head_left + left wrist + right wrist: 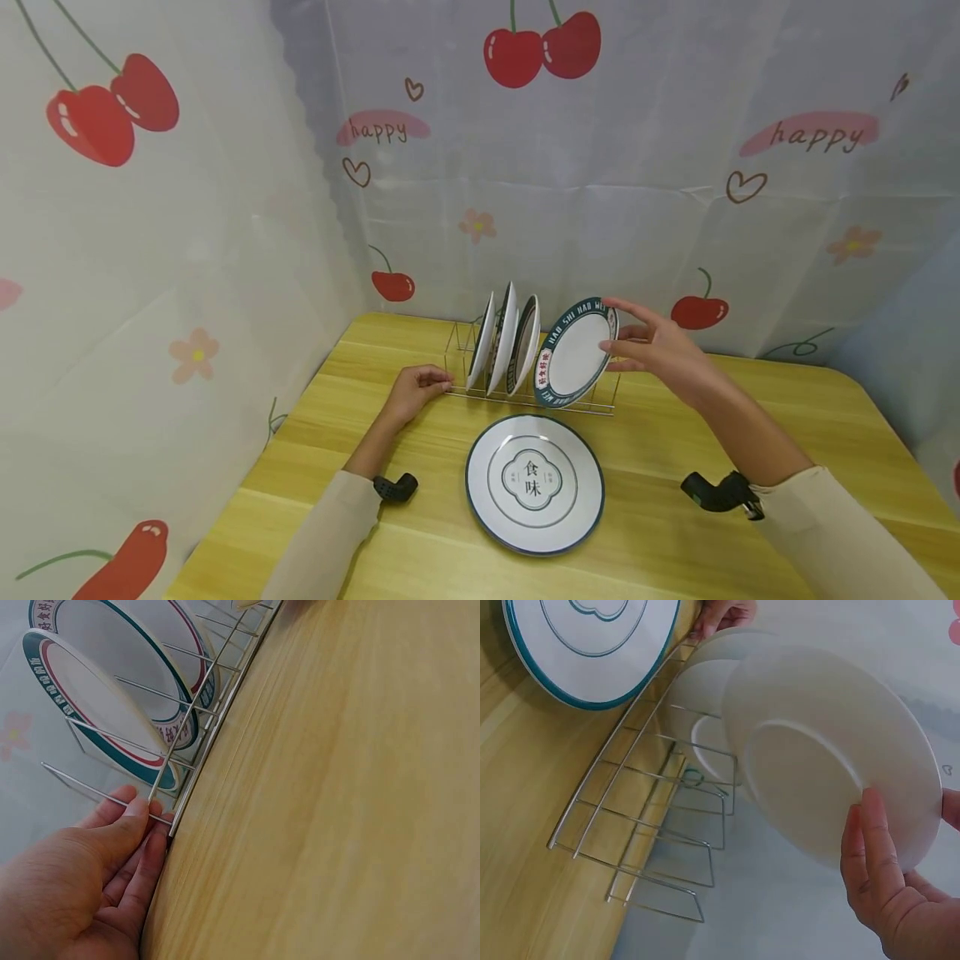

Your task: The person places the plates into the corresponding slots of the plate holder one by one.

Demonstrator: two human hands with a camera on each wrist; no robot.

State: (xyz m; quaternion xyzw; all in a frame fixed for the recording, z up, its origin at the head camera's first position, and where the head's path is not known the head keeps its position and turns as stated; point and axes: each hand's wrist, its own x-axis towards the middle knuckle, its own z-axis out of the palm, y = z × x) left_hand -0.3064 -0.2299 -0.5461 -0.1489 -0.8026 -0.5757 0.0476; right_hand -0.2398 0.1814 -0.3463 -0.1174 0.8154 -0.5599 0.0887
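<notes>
A wire dish rack (592, 408) stands near the back of the table, with three plates (483, 342) upright in its left slots. At the rack's left end my left hand (417, 392) pinches the end wire between thumb and fingers, as the left wrist view shows. My right hand (660, 346) grips the right edge of a white plate (577, 358) with a dark green lettered rim, thumb on its face and fingers behind. This plate leans at the rack's right part; its plain white back (810, 742) shows in the right wrist view. Whether it touches the wires I cannot tell.
In front of the rack a larger plate (534, 521) with a blue rim lies flat on the wooden table (652, 542). A cherry-patterned cloth (562, 158) hangs right behind the table and along its left side. Bare slots (667, 855) show at the rack's right end.
</notes>
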